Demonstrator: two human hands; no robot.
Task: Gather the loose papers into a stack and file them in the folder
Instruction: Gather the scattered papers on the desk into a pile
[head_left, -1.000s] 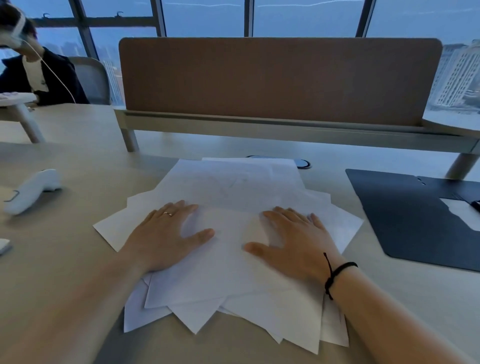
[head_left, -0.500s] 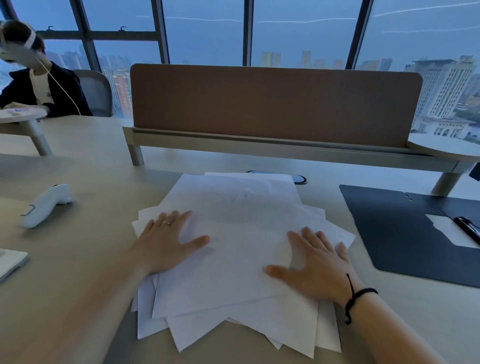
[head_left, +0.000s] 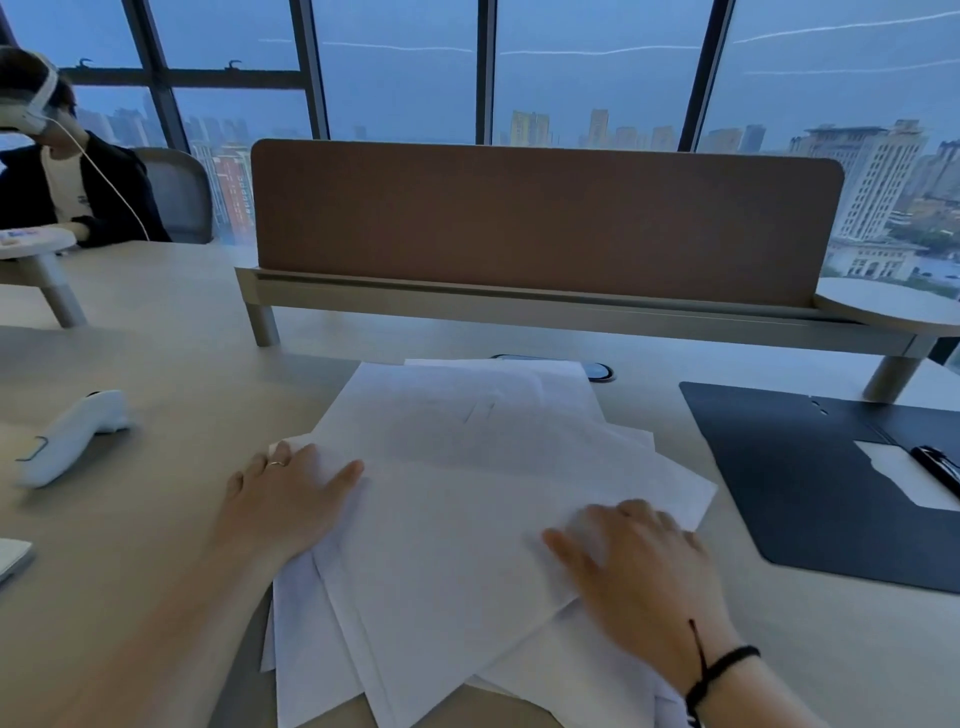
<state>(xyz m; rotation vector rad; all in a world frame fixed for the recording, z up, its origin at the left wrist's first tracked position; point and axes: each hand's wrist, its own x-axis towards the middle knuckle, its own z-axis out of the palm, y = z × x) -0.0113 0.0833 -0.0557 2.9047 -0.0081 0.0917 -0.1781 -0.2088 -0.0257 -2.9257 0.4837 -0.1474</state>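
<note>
Two hands flat on loose papers (head_left: 467, 519) fanned mid-desk (head_left: 156, 519), gripping nothing: right hand (head_left: 639, 566) spread at right edge, left hand (head_left: 283, 499) at left edge. Dark folder (head_left: 789, 483) lying open right of pile, apart. White controller (head_left: 67, 436) far left. Brown divider (head_left: 545, 223) behind.

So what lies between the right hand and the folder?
Head view: only bare desk lies between the right hand and the folder; the papers stop short.
</note>
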